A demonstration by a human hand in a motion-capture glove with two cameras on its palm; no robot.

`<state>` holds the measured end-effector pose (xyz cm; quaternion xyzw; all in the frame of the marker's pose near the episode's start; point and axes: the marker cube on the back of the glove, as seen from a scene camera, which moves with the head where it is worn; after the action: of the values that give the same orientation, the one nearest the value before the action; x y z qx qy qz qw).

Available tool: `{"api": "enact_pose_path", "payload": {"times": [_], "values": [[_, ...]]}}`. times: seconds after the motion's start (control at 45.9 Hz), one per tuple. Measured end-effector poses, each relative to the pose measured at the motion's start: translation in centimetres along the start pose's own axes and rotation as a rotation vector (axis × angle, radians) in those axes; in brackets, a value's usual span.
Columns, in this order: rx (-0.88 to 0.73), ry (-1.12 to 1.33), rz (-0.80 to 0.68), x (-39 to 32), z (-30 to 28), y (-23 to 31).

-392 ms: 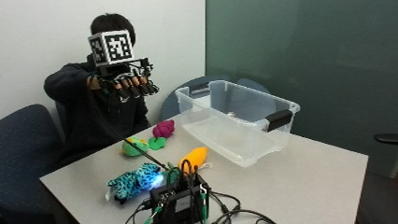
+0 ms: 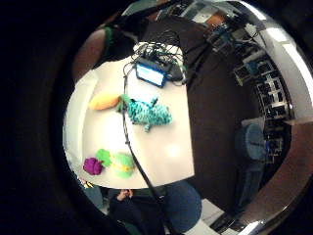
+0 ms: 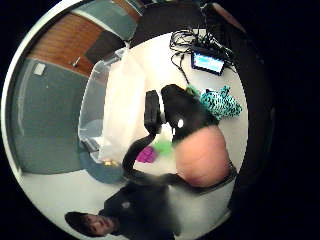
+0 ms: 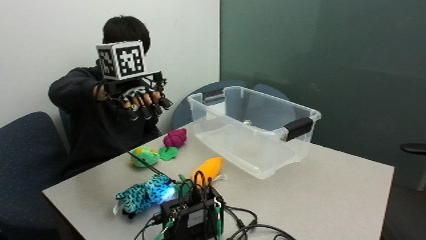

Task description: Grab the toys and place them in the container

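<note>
Container [image 4: 256, 130] holds no toy; hand [image 4: 136, 97] raised.

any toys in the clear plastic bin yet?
No: the clear plastic bin holds no toys; the orange plush and teal spotted plush lie on the table.

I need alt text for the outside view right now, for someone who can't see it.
A seated person holds the black-gloved right hand raised above the grey table, empty, fingers hanging loosely. Four soft toys lie on the table beside the clear plastic container: magenta, green, orange and teal spotted.
</note>
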<state>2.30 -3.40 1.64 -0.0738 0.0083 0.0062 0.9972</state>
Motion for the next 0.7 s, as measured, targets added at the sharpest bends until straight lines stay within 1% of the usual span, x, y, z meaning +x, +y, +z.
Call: {"api": "enact_pose_path", "payload": {"times": [0.044, 0.327, 0.523, 0.632, 0.697], "values": [[-0.005, -0.020, 0.002, -0.1, 1.0, 0.8], [-0.072, -0.066, 0.016, 3.5, 7.0, -1.4], [-0.141, -0.074, 0.015, 5.6, 13.8, -2.3], [-0.201, -0.089, -0.015, 6.2, 17.7, -2.6], [-0.206, -0.100, -0.049, 6.3, 19.7, -2.6]]}}
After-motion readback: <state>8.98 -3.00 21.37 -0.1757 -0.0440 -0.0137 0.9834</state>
